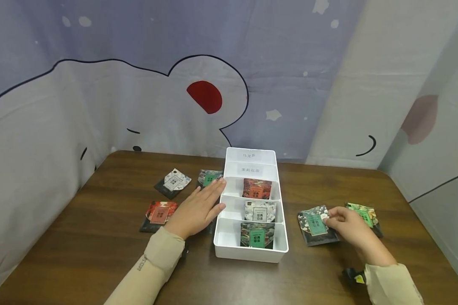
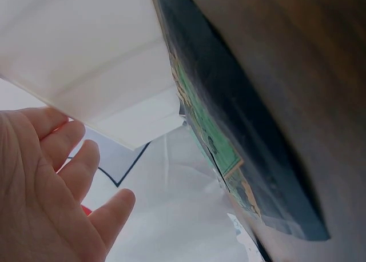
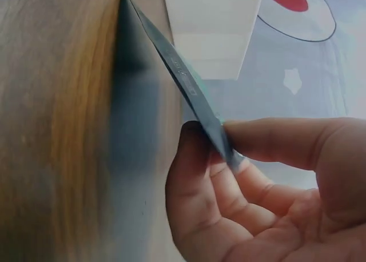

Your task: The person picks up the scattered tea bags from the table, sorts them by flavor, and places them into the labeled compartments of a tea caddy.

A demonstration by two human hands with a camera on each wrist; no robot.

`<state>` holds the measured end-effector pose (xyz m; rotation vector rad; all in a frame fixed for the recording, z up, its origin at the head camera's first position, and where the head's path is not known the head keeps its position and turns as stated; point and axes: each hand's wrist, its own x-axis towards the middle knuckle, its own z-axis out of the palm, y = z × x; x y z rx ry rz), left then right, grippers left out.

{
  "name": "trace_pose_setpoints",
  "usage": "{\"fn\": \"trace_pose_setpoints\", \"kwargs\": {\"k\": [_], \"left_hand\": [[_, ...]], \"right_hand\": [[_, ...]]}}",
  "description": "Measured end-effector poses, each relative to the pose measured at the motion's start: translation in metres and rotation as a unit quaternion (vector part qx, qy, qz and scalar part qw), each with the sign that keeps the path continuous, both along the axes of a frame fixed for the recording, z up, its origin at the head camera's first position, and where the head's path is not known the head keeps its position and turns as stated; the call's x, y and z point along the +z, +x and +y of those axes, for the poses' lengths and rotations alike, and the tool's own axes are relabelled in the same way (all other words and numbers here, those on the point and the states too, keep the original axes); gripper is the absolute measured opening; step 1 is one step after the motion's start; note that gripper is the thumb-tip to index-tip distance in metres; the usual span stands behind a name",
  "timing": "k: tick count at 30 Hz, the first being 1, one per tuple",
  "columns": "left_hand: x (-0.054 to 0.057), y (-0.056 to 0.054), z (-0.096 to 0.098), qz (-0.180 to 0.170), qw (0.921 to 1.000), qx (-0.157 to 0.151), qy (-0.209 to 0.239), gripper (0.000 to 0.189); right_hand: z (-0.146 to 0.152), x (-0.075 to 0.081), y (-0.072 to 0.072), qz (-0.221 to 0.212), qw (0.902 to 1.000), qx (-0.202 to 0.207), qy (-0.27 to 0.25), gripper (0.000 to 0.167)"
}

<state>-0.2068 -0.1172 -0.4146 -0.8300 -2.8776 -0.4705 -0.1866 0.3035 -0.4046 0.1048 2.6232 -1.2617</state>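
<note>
My right hand [image 1: 349, 228] pinches a tea sachet [image 1: 316, 226] with a teal label by its right edge, thumb on one face and fingers on the other. In the right wrist view the sachet [image 3: 183, 79] tilts up from the wooden table. My left hand [image 1: 198, 209] is at the left wall of a white divided box [image 1: 246, 254], fingers extended and fingertips right at the rim. Inside the box stand a red sachet [image 1: 257, 189], a white one [image 1: 260, 212] and a green one [image 1: 257, 236], each in its own compartment.
Left of the box lie a white-and-black sachet [image 1: 173, 182], a red one [image 1: 160, 214] and a green-labelled one [image 1: 210, 177], partly hidden by the left hand. A yellow-green sachet [image 1: 366, 216] lies behind the right hand. A printed curtain [image 1: 282, 84] hangs behind the table.
</note>
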Motion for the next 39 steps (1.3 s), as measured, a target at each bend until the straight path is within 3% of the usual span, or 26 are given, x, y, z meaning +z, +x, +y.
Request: {"fn": "trace_pose_setpoints", "kwargs": {"k": [5, 12, 21, 25, 32, 39], "left_hand": [[0.0, 0.0, 0.0, -0.001, 1.0, 0.0, -0.003, 0.066], [-0.001, 0.0, 0.0, 0.004, 1.0, 0.0, -0.005, 0.066], [-0.001, 0.0, 0.001, 0.004, 1.0, -0.002, -0.003, 0.066], [-0.003, 0.0, 0.001, 0.006, 1.0, -0.002, -0.004, 0.067], [-0.001, 0.001, 0.0, 0.002, 1.0, 0.002, -0.005, 0.066], [0.0, 0.001, 0.001, 0.007, 1.0, 0.001, -0.001, 0.065]], "right_hand": [[-0.001, 0.0, -0.002, -0.01, 0.9985, -0.024, -0.047, 0.03], [-0.008, 0.0, -0.002, 0.006, 0.9927, -0.051, -0.109, 0.028], [-0.02, 0.002, -0.011, 0.038, 0.986, -0.074, -0.145, 0.035], [-0.024, 0.003, -0.018, 0.068, 0.9791, -0.099, -0.164, 0.031], [-0.033, 0.017, -0.031, 0.136, 0.9578, -0.14, -0.211, 0.021], [-0.045, 0.038, -0.043, 0.181, 0.9582, -0.127, -0.181, 0.021]]}}
